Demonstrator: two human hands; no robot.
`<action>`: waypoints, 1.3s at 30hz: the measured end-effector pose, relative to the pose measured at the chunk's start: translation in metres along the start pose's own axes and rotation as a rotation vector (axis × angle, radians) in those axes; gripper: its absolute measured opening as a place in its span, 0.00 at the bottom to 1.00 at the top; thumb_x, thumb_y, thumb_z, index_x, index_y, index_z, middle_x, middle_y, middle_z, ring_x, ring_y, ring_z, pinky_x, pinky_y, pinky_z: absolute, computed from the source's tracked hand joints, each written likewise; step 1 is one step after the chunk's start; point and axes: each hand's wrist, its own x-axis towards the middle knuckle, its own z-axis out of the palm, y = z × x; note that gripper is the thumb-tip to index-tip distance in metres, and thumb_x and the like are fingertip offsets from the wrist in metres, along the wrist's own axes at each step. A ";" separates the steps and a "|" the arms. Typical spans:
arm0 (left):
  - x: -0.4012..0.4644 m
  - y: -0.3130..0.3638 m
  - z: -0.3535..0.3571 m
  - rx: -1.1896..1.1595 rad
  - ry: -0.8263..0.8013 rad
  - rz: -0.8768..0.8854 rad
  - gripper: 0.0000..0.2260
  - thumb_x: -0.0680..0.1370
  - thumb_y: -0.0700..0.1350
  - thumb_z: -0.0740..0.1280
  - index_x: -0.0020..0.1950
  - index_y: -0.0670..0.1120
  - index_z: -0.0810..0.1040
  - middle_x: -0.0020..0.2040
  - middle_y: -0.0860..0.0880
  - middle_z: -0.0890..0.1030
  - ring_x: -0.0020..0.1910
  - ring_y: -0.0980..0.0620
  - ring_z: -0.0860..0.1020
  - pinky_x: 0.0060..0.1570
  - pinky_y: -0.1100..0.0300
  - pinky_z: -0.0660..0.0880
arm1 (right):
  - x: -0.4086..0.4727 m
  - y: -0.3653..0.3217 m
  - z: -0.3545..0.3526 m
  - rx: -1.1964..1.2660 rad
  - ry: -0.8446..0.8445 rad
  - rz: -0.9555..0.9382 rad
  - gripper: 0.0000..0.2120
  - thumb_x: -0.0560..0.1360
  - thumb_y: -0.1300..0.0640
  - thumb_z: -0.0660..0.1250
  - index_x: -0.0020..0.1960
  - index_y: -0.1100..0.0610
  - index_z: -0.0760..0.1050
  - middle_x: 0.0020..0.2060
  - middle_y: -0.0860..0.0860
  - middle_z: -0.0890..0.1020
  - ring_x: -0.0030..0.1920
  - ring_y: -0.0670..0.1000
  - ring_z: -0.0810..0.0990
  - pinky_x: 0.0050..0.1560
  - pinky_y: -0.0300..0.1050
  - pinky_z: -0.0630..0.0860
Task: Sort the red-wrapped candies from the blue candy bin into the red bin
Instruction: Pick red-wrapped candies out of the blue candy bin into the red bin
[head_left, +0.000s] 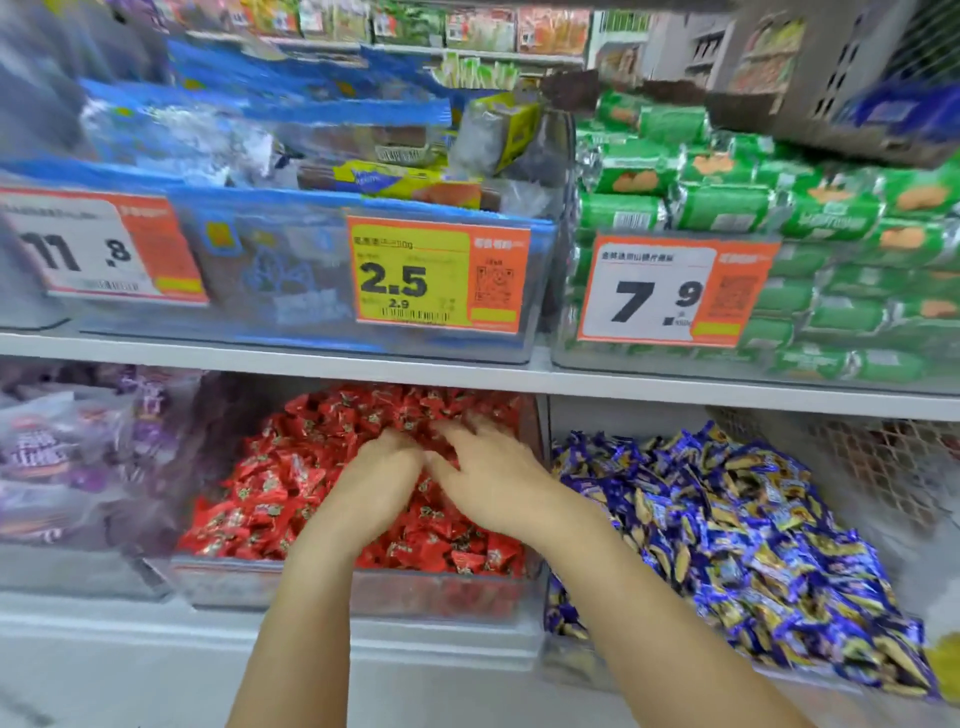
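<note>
Both my hands are over the clear red bin (353, 592), which is heaped with red-wrapped candies (280, 478), on the lower shelf. My left hand (379, 480) lies on the pile with its back toward me; its fingers bend down into the candies and are hidden. Close beside it, my right hand (488, 473) has blurred, spread fingers touching the top of the pile. The blue candy bin (566, 660) stands immediately to the right, full of blue-and-gold wrapped candies (727, 530). I see no red candy among them.
A white shelf board (467, 376) runs just above the bins. Above it stand bins of blue packets (270, 280) and green biscuit rolls (831, 291) with price tags. A bin of purple bags (62, 457) stands left of the red bin. A mesh basket (883, 467) sits at right.
</note>
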 end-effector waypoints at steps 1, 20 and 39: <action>0.001 -0.002 -0.001 0.029 -0.031 0.037 0.10 0.75 0.48 0.61 0.51 0.46 0.75 0.53 0.46 0.76 0.47 0.49 0.75 0.47 0.56 0.72 | -0.003 0.003 0.000 -0.045 -0.020 -0.031 0.22 0.81 0.45 0.52 0.74 0.48 0.61 0.72 0.57 0.64 0.71 0.58 0.63 0.69 0.52 0.61; -0.080 0.094 0.187 0.410 -0.278 0.881 0.14 0.80 0.47 0.59 0.65 0.53 0.74 0.59 0.56 0.76 0.59 0.61 0.70 0.60 0.70 0.62 | -0.217 0.252 -0.074 0.054 0.951 0.799 0.09 0.76 0.53 0.63 0.54 0.52 0.78 0.53 0.55 0.79 0.54 0.59 0.76 0.47 0.51 0.72; -0.069 0.148 0.325 1.347 -0.642 1.367 0.25 0.74 0.54 0.66 0.71 0.56 0.66 0.70 0.45 0.65 0.70 0.44 0.59 0.68 0.42 0.58 | -0.229 0.276 -0.075 0.123 0.451 0.715 0.13 0.78 0.47 0.60 0.52 0.54 0.78 0.47 0.56 0.82 0.53 0.58 0.79 0.44 0.46 0.71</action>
